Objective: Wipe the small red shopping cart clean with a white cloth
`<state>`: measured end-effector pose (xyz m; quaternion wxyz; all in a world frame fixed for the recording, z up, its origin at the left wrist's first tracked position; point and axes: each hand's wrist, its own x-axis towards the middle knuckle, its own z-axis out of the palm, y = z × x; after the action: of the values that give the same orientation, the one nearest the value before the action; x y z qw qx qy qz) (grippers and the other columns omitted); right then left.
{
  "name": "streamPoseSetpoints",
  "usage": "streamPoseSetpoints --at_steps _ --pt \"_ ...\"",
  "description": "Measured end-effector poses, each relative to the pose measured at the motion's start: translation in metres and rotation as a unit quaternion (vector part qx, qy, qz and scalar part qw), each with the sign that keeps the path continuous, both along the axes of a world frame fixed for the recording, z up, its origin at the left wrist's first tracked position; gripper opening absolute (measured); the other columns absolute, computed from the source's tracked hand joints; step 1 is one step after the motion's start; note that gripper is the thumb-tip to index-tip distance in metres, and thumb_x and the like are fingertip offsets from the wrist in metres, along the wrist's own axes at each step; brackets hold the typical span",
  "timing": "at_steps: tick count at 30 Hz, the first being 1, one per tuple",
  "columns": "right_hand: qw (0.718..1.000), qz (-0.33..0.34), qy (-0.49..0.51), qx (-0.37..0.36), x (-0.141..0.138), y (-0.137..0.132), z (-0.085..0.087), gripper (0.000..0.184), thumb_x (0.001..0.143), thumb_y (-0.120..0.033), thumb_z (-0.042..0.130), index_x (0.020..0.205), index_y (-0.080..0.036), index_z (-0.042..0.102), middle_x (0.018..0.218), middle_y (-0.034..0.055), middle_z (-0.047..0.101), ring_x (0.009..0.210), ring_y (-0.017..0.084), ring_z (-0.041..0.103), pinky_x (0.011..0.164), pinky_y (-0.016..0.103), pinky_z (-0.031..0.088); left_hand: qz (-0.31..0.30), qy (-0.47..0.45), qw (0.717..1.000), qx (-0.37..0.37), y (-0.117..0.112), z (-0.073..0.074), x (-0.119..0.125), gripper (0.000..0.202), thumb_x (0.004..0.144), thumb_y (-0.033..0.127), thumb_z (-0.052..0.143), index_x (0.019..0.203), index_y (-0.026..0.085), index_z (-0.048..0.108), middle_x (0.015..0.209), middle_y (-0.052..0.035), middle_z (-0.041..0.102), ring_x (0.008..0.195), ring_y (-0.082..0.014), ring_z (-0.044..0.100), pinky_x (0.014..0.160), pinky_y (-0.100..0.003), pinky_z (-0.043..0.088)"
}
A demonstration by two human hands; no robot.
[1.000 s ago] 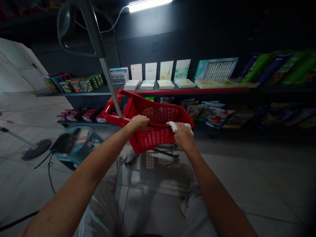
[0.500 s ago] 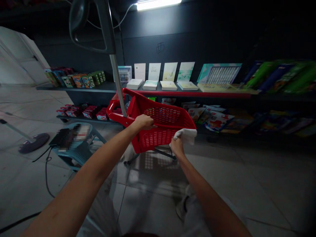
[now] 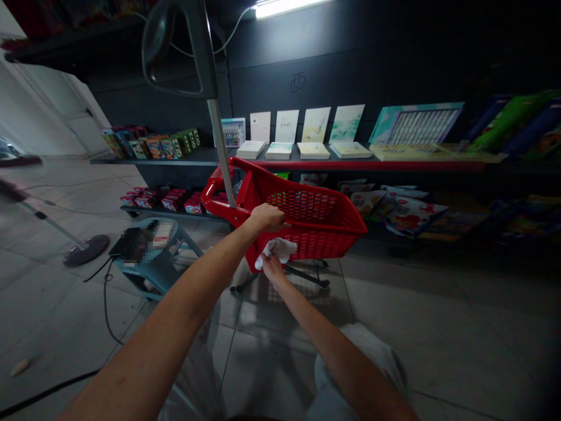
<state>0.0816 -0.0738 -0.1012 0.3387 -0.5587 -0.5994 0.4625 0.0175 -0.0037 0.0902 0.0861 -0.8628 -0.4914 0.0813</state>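
Observation:
A red plastic shopping cart (image 3: 324,242) with slotted basket walls stands in front of me. My left hand (image 3: 268,217) is closed over the top rim of its near side. Below it, my right hand (image 3: 272,268) grips a white cloth (image 3: 283,250) against the lower near wall, toward the rear end of the basket. The cloth is bunched up and covers part of the slots. The cart's red handle (image 3: 213,193) lies to the left of my left hand. Dark legs with casters (image 3: 324,285) show beneath the basket.
Behind the cart runs a dark shelf (image 3: 315,166) with books, boxes and bagged goods. A metal pole (image 3: 222,152) with a dark grip rises at the cart's left. On the left stand a blue-grey stool (image 3: 153,266) with items on it and a round pole base (image 3: 86,250). A cable crosses the floor.
My right hand has moved the white cloth left along the basket's near wall, from the front end toward the rear. My left hand keeps its grip on the rim. The view has shifted slightly.

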Motion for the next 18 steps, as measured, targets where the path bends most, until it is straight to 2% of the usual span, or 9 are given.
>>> streamPoseSetpoints --at_steps 3,5,6,9,11,13,18 --pt "0.997 0.014 0.066 -0.048 -0.008 -0.007 0.002 0.025 0.091 -0.031 0.048 0.107 -0.020 0.064 0.107 0.0108 0.075 0.109 0.026 0.069 0.098 0.039 0.054 0.001 -0.002 1.000 0.001 -0.001 0.001 -0.002 0.055 0.099 0.061 0.043 0.107 0.022 0.082 0.109 -0.0139 0.078 0.099 -0.0275 0.074 0.083 -0.033 0.053" --pt "0.978 0.022 0.168 -0.123 -0.013 -0.012 0.004 0.023 0.090 -0.028 0.050 0.109 -0.022 0.061 0.101 0.0066 0.076 0.099 0.023 0.072 0.090 0.039 0.057 0.005 -0.004 1.000 -0.002 -0.002 0.001 -0.002 0.056 0.098 0.062 0.043 0.106 0.022 0.082 0.109 -0.0142 0.078 0.099 -0.0277 0.074 0.084 -0.033 0.053" --pt "0.954 0.019 0.240 -0.176 -0.014 -0.014 0.006 0.022 0.089 -0.026 0.051 0.109 -0.022 0.060 0.098 0.0053 0.076 0.094 0.021 0.073 0.088 0.038 0.058 0.006 -0.005 1.000 -0.004 -0.002 0.001 -0.002 0.058 0.098 0.063 0.043 0.105 0.022 0.082 0.109 -0.0145 0.078 0.099 -0.0277 0.074 0.083 -0.033 0.053" --pt "0.847 -0.032 0.433 -0.307 -0.009 -0.013 0.012 0.021 0.086 -0.016 0.053 0.106 -0.020 0.059 0.091 0.0044 0.075 0.084 0.019 0.073 0.082 0.034 0.059 0.000 -0.010 1.000 -0.009 -0.004 0.002 -0.002 0.066 0.097 0.069 0.039 0.100 0.019 0.082 0.104 -0.0159 0.078 0.097 -0.0289 0.074 0.081 -0.034 0.053" --pt "0.812 -0.081 0.482 -0.320 0.003 -0.008 0.017 0.020 0.086 -0.013 0.051 0.103 -0.019 0.060 0.089 0.0057 0.075 0.081 0.019 0.073 0.077 0.032 0.060 -0.003 -0.016 1.000 -0.010 -0.005 0.003 -0.002 0.069 0.095 0.072 0.038 0.098 0.019 0.082 0.101 -0.0162 0.078 0.096 -0.0293 0.074 0.080 -0.034 0.053" --pt "0.795 -0.126 0.506 -0.309 0.022 0.000 0.020 0.021 0.086 -0.011 0.049 0.101 -0.018 0.061 0.087 0.0068 0.075 0.079 0.019 0.073 0.073 0.031 0.061 0.001 -0.022 1.000 -0.012 -0.006 0.004 -0.002 0.069 0.094 0.073 0.039 0.097 0.019 0.082 0.100 -0.0153 0.078 0.096 -0.0287 0.074 0.081 -0.033 0.052" --pt "0.787 -0.147 0.540 -0.260 0.093 0.026 0.026 0.023 0.079 -0.006 0.047 0.091 -0.018 0.062 0.081 0.0071 0.074 0.076 0.021 0.074 0.067 0.033 0.064 0.003 -0.023 1.000 -0.016 -0.008 0.007 -0.003 0.071 0.094 0.074 0.038 0.095 0.019 0.082 0.099 -0.0155 0.078 0.095 -0.0285 0.074 0.081 -0.033 0.052"
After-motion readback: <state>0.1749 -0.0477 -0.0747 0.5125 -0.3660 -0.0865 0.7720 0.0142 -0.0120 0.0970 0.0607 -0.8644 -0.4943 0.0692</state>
